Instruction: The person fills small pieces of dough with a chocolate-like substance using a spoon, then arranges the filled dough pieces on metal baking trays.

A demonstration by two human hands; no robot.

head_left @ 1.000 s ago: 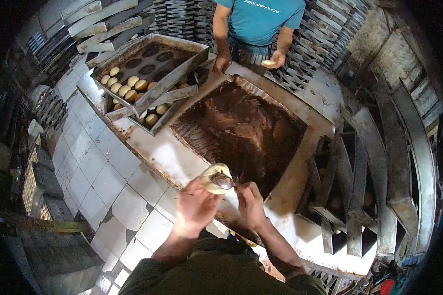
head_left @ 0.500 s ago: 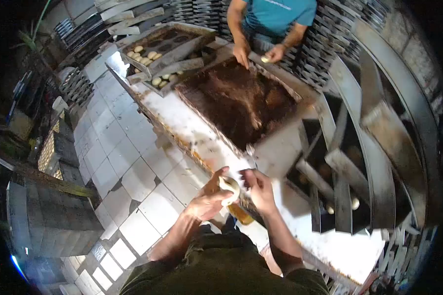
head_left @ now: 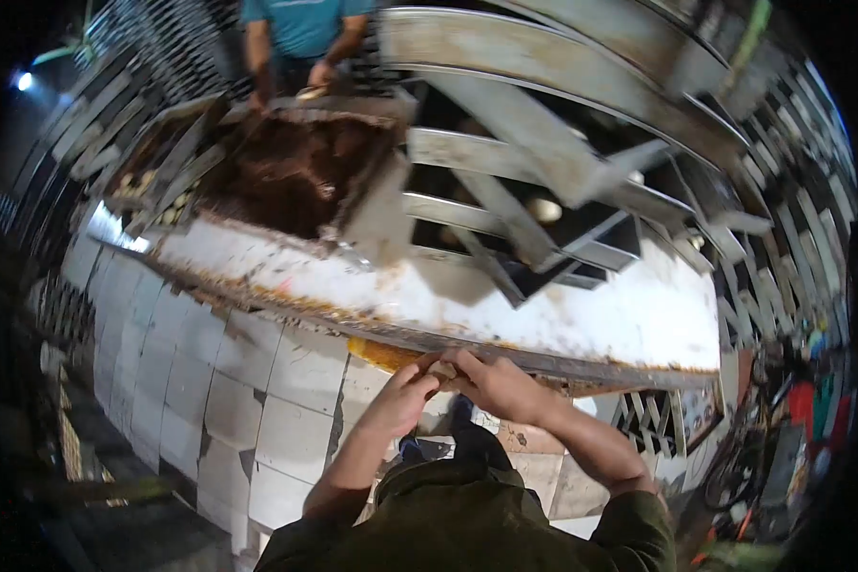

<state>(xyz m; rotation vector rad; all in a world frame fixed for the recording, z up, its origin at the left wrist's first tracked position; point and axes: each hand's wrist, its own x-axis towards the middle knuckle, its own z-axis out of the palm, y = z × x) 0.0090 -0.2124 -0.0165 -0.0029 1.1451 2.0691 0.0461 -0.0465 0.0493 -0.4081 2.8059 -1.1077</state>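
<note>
Just off the table's near edge, my two hands meet in front of my body. My left hand is closed around a small pale piece of dough, mostly covered by the fingers. Pressed against its top from the other side, my right hand has its fingers closed on it. A shallow wooden tray of dark brown, crumbly-looking stuff lies further back on the white table.
Stacked metal trays holding several pale round dough pieces rise on the right. More dough pieces lie in trays at left. Across the table a person in a blue shirt holds a pale piece. White tiles cover the floor.
My view has swung to the right, so the table and brown tray now appear further left. My right hand has come to the dough, which my left hand was holding alone.
</note>
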